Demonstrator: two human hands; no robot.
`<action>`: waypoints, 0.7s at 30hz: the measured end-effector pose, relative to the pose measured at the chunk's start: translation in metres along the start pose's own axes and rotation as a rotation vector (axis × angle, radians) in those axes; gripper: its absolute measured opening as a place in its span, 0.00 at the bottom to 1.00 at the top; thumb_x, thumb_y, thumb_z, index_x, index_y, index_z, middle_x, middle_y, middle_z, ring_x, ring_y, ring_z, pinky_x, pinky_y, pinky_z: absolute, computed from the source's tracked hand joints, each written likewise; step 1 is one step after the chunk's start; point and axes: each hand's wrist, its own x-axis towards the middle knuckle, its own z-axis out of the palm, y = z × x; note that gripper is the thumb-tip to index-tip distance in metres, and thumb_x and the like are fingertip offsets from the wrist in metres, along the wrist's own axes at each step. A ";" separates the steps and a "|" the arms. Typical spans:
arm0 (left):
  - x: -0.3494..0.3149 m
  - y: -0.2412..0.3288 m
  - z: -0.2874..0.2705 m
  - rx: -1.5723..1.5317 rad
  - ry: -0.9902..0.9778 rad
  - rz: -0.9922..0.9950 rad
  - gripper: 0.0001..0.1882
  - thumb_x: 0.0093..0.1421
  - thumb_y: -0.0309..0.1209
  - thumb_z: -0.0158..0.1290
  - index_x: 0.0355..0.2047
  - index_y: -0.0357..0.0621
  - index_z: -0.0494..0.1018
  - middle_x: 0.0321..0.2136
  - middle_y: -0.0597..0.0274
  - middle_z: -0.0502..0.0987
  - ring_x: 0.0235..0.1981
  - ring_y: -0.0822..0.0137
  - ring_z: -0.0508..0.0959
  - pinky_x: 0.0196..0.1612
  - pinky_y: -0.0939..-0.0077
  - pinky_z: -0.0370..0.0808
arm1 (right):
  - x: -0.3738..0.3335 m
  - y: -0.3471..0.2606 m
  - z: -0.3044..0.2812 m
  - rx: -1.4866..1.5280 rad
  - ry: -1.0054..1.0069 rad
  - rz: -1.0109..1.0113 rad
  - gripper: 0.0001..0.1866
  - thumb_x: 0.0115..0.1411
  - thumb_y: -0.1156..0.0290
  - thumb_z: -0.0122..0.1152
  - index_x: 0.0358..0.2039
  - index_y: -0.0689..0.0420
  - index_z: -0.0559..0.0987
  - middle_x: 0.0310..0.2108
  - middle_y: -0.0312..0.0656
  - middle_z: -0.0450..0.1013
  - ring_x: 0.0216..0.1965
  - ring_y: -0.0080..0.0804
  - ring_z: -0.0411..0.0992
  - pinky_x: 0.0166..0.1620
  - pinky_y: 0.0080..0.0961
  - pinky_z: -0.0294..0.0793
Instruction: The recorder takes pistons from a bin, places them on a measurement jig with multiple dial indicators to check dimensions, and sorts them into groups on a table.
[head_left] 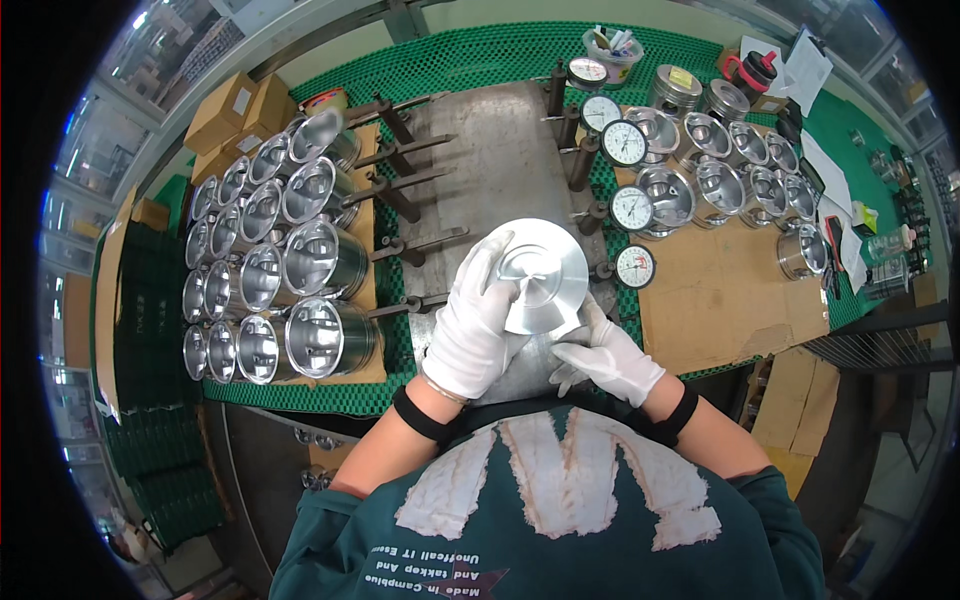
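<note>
In front of me is a shiny metal piston point(560, 262), its round crown turned up toward me and its far side hidden. My left hand point(470, 330), in a white glove, grips the piston's left edge, with the thumb over the crown. My right hand point(615, 362), gloved too, is at the lower right of the piston, its upper fingers against the rim and the others bent below. Both hands are over the near end of a grey metal plate point(490, 140). Black straps circle both wrists.
Rows of pistons point(312, 262) lie on cardboard at the left; more pistons point(718, 190) stand at the right. Posts with arms point(398, 195) and dial gauges point(631, 207) flank the plate. Cardboard point(740, 300), a pen tub point(613, 55) and a red-black bottle point(755, 72) are on the right.
</note>
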 end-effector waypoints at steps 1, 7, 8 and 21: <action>0.000 0.001 0.000 -0.001 0.000 0.002 0.23 0.46 0.30 0.70 0.35 0.44 0.66 0.62 0.39 0.64 0.53 0.39 0.74 0.49 0.58 0.77 | 0.000 -0.001 0.000 0.000 0.002 -0.001 0.55 0.59 0.69 0.63 0.71 0.68 0.33 0.42 0.47 0.80 0.45 0.28 0.77 0.52 0.20 0.71; 0.009 0.024 -0.011 -0.047 -0.119 -0.158 0.23 0.44 0.28 0.69 0.36 0.45 0.67 0.59 0.44 0.69 0.49 0.42 0.78 0.45 0.58 0.79 | -0.010 -0.005 -0.010 -0.084 -0.041 0.011 0.54 0.58 0.64 0.63 0.72 0.63 0.35 0.44 0.51 0.80 0.45 0.37 0.79 0.51 0.27 0.74; 0.014 0.029 -0.020 -0.061 -0.157 -0.166 0.24 0.43 0.27 0.69 0.37 0.45 0.67 0.58 0.45 0.70 0.48 0.43 0.78 0.44 0.58 0.79 | -0.016 -0.013 -0.014 -0.203 -0.062 0.012 0.54 0.58 0.62 0.63 0.72 0.61 0.36 0.44 0.52 0.79 0.46 0.41 0.79 0.50 0.30 0.75; 0.029 0.051 -0.092 -0.120 -0.049 -0.377 0.29 0.54 0.21 0.59 0.57 0.37 0.68 0.49 0.50 0.77 0.49 0.60 0.78 0.53 0.69 0.74 | -0.165 -0.036 -0.128 0.084 0.707 -0.140 0.18 0.66 0.63 0.51 0.47 0.65 0.76 0.29 0.44 0.77 0.22 0.31 0.75 0.25 0.24 0.76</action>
